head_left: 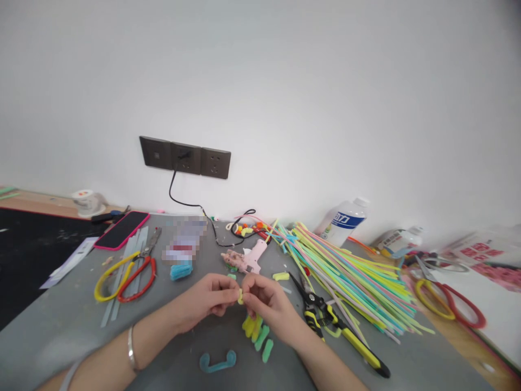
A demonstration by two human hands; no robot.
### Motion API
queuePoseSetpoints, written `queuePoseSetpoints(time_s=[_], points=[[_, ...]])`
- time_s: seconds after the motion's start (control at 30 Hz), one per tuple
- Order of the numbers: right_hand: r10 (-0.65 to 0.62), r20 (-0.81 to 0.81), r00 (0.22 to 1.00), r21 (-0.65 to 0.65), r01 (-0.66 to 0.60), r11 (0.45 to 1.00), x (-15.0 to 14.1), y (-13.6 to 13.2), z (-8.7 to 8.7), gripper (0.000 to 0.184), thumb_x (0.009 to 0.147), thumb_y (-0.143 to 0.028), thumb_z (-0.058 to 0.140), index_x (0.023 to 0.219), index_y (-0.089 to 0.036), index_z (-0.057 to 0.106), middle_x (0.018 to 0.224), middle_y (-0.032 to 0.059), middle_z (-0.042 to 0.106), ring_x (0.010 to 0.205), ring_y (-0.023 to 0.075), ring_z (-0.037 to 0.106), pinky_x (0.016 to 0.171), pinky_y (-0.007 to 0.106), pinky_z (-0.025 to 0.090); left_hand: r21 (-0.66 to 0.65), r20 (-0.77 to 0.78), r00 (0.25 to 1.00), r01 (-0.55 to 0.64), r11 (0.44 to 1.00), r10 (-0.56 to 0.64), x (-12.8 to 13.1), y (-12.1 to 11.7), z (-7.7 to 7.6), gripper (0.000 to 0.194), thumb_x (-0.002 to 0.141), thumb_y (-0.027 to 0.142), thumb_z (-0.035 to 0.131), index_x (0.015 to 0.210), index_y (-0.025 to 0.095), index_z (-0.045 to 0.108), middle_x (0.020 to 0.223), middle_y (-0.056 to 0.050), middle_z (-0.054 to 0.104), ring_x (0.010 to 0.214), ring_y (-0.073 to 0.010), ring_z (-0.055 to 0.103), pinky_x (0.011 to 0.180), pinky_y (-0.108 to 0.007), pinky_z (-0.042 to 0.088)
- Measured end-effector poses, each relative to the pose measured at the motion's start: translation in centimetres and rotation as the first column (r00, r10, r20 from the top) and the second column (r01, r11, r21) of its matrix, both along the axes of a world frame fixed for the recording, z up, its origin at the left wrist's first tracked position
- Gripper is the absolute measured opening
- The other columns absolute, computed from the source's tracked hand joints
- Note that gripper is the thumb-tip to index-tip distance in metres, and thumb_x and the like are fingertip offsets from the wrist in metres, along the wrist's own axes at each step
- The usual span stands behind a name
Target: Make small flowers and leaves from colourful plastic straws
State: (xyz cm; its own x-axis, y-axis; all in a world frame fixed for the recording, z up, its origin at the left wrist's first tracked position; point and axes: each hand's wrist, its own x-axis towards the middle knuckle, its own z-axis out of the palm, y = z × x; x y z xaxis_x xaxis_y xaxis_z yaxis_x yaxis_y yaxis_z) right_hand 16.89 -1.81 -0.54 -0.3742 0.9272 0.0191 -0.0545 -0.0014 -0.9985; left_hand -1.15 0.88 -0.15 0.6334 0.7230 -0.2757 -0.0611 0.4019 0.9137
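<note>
My left hand [214,296] and my right hand [271,304] meet over the grey mat, fingertips pinched around a small pale-yellow pipe cleaner piece [240,296]. Most of that piece is hidden by the fingers. Below my right hand lie short folded yellow pipe cleaner pieces [252,326] and green pieces [262,338]. A blue pipe cleaner [217,363] with curled ends rests nearer to me. Just beyond my hands sits a pink glue gun [255,256]. Another yellow piece [280,276] is to the right, and a blue bundle [181,270] is to the left.
Many coloured pipe cleaners [345,271] spread at right, beside black-and-yellow pliers [325,315] and a white bottle [342,221]. Red-and-yellow scissors [136,269], clear glue sticks [116,298] and a pink-edged phone [124,229] lie left. A black cord [183,203] runs to the wall socket [185,157].
</note>
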Motion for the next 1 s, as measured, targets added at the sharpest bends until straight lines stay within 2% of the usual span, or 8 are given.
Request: queuePoseSetpoints(time_s=[0.17,0.3,0.4,0.5,0.73,0.8,0.93,1.0], points=[[-0.062,0.001,0.998,0.0,0.062,0.998,0.0,0.2,-0.4,0.036,0.081,-0.051,0.067,0.077,-0.017,0.055,0.058,-0.0048,0.05,0.049,0.0082,0.045,0.049,0.019,0.037,0.031,-0.034,0.997,-0.065,0.997,0.066,0.2,0.0,-0.1,0.042,0.068,0.052,0.076,0.066,0.014,0.06,0.055,0.007,0.038,0.049,-0.0059,0.027,0.046,-0.021,0.019],[-0.15,-0.016,0.989,0.027,0.15,0.988,0.2,0.6,-1.0,0.038,0.081,-0.053,0.066,0.074,-0.018,0.054,0.057,-0.0047,0.049,0.049,0.0091,0.046,0.05,0.021,0.039,0.156,-0.053,0.979,-0.189,0.97,0.199,0.5,0.1,-0.5,0.037,0.072,0.051,0.073,0.08,0.016,0.065,0.061,0.006,0.045,0.049,-0.0061,0.032,0.044,-0.019,0.024],[-0.172,-0.034,0.984,0.039,0.174,0.984,0.3,0.9,-1.4,0.038,0.081,-0.053,0.066,0.073,-0.018,0.053,0.057,-0.0047,0.049,0.049,0.0093,0.046,0.049,0.021,0.039,0.358,-0.103,0.954,-0.229,0.905,0.282,0.4,0.2,-0.8,0.03,0.076,0.044,0.07,0.089,0.017,0.067,0.069,0.002,0.057,0.059,-0.011,0.048,0.049,-0.02,0.036],[-0.169,-0.035,0.985,0.047,0.171,0.984,0.3,0.9,-1.7,0.038,0.082,-0.053,0.065,0.073,-0.018,0.053,0.059,-0.0044,0.049,0.05,0.0096,0.046,0.05,0.021,0.039,0.514,-0.144,0.935,-0.209,0.832,0.324,0.2,0.2,-1.0,0.022,0.078,0.036,0.068,0.089,0.017,0.069,0.084,-0.004,0.067,0.075,-0.0173,0.058,0.059,-0.023,0.043],[-0.146,-0.017,0.989,0.087,0.147,0.985,0.2,0.8,-1.6,0.039,0.082,-0.054,0.064,0.072,-0.018,0.051,0.063,-0.0036,0.05,0.05,0.009,0.046,0.049,0.02,0.038,0.673,-0.205,0.916,-0.124,0.729,0.346,0.3,-0.3,-0.8,0.014,0.081,0.027,0.064,0.087,0.019,0.073,0.082,-0.003,0.068,0.067,-0.0148,0.058,0.054,-0.022,0.039],[-0.143,-0.011,0.99,0.102,0.144,0.984,0.1,0.9,-1.5,0.038,0.082,-0.053,0.064,0.072,-0.018,0.051,0.064,-0.0035,0.05,0.05,0.0085,0.045,0.049,0.02,0.038,0.67,-0.2,0.916,-0.131,0.731,0.347,0.3,-0.4,-0.8,0.014,0.081,0.028,0.064,0.085,0.018,0.072,0.08,-0.002,0.067,0.066,-0.0143,0.058,0.054,-0.023,0.039],[-0.149,0.019,0.989,0.106,0.146,0.984,0.1,0.9,-1.5,0.037,0.081,-0.052,0.065,0.073,-0.018,0.051,0.061,-0.0044,0.049,0.049,0.0086,0.044,0.049,0.02,0.037,0.585,-0.195,0.925,-0.157,0.796,0.326,0.3,-0.3,-1.1,0.017,0.082,0.033,0.063,0.084,0.017,0.07,0.071,-0.001,0.064,0.061,-0.0138,0.056,0.054,-0.023,0.04],[-0.155,0.032,0.987,0.096,0.152,0.984,0.1,0.9,-1.5,0.037,0.081,-0.052,0.064,0.074,-0.018,0.052,0.06,-0.0046,0.048,0.049,0.0089,0.044,0.049,0.021,0.037,0.56,-0.2,0.922,-0.17,0.811,0.331,0.4,-0.2,-1.1,0.018,0.082,0.034,0.063,0.087,0.017,0.069,0.067,0.001,0.063,0.059,-0.0136,0.055,0.053,-0.023,0.04]])
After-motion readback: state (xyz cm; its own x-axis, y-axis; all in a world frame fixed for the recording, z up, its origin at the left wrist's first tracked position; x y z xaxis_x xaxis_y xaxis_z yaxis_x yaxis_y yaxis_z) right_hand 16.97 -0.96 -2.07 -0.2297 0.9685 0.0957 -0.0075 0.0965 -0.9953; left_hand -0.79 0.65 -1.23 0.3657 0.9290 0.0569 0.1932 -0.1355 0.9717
